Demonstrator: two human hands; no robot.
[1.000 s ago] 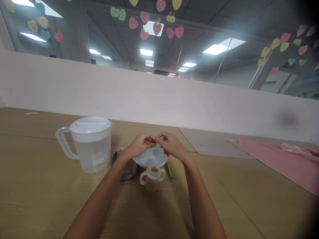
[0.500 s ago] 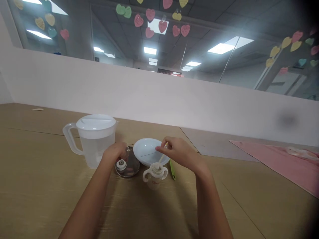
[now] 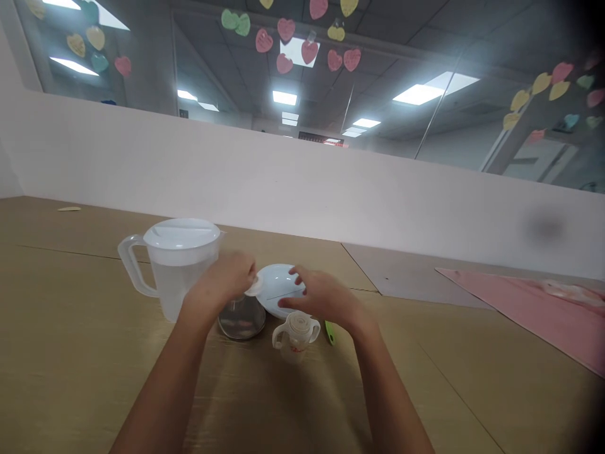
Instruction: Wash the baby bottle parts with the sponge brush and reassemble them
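Note:
My left hand [image 3: 234, 277], slightly blurred, is closed on a small white bottle cap [image 3: 256, 287] above a round metal plate [image 3: 242, 320]. My right hand [image 3: 324, 296] holds nothing; its thumb and fingers are spread and curved towards the cap. Just below it stands a clear baby bottle [image 3: 296, 343] with two white side handles and a pale, ringed top. Behind the bottle is a white bowl [image 3: 276, 284], partly covered by my right fingers. A green handle [image 3: 329, 334] shows beside the bottle, its other end hidden.
A lidded clear pitcher [image 3: 174, 271] with liquid stands left of the plate, partly behind my left hand. A pink cloth [image 3: 529, 309] lies on the table at right. A white wall [image 3: 283, 176] runs along the back.
My left hand has lifted the white cap off the plate and moved right. My right hand has opened and shifted left and down; the pale stick it pinched above the bottle no longer shows.

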